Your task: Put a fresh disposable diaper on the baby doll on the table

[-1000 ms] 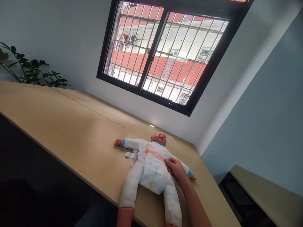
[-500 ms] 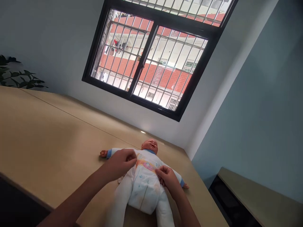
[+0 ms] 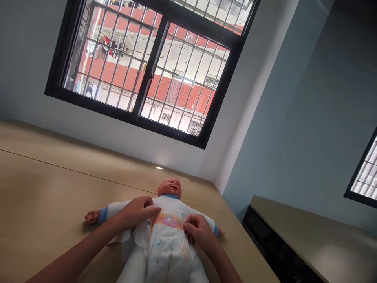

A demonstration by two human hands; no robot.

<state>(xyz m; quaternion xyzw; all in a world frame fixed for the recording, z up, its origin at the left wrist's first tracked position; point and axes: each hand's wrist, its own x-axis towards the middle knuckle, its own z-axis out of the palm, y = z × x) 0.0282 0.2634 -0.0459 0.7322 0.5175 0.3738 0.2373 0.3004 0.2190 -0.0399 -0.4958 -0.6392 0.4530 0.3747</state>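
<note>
Joining the right hand [image 3: 198,231], the left hand [image 3: 138,211] has arrived at the doll [image 3: 165,236] near the worktop's [image 3: 44,184] far corner; both sets of fingers pinch the diaper [image 3: 166,245] at its waist.

I read this as a plain indoor room, office or training type: long light-wood table [image 3: 53,184] along pale blue-grey walls [image 3: 294,118], black-framed sliding window [image 3: 153,67] with metal bars, red-and-white building outside. Second wood-topped table [image 3: 309,236] on the right. Bare, no home furnishings visible.
</note>
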